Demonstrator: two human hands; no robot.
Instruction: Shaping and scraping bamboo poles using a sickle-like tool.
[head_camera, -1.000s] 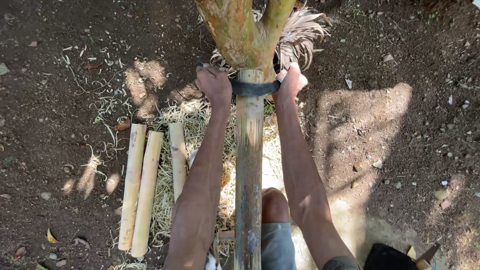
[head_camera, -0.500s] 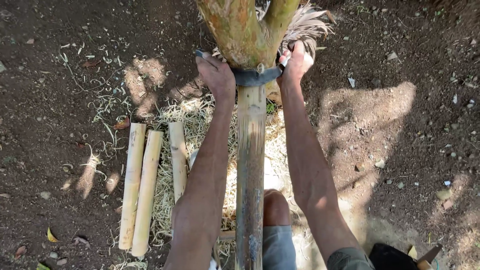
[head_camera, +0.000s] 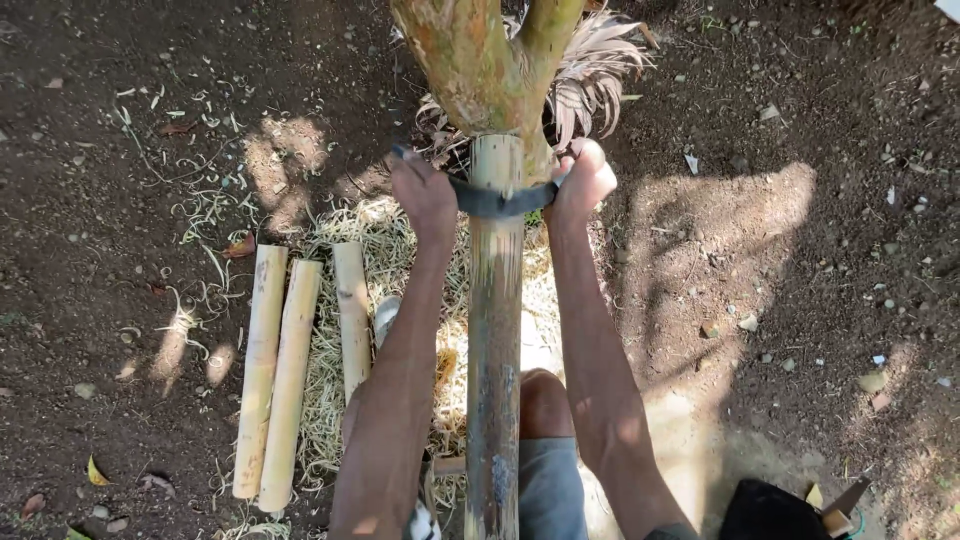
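A long bamboo pole (head_camera: 494, 330) runs up the middle of the view, its skin mottled green-brown and scraped grey in patches, its far end resting in the fork of a rough, orange-flecked tree trunk (head_camera: 470, 60). Across the pole, just below the fork, lies a dark curved blade (head_camera: 497, 200), bowed around the round stem. The left hand (head_camera: 425, 192) is clenched on the blade's left end, and the right hand (head_camera: 583, 180) is clenched on its right end, both forearms stretched out on either side of the pole. A bare knee (head_camera: 543, 400) shows beside the pole near the lower edge of the ground.

Left of the pole, three short peeled bamboo pieces (head_camera: 290, 370), pale and smooth, lie side by side on the ground. Under and around them spreads a mat of straw-coloured curly shavings (head_camera: 330, 400). The ground (head_camera: 800, 300) is dark crumbly soil dotted with small stones and dry leaves. Dried palm fronds (head_camera: 595, 70) fan out behind the trunk.
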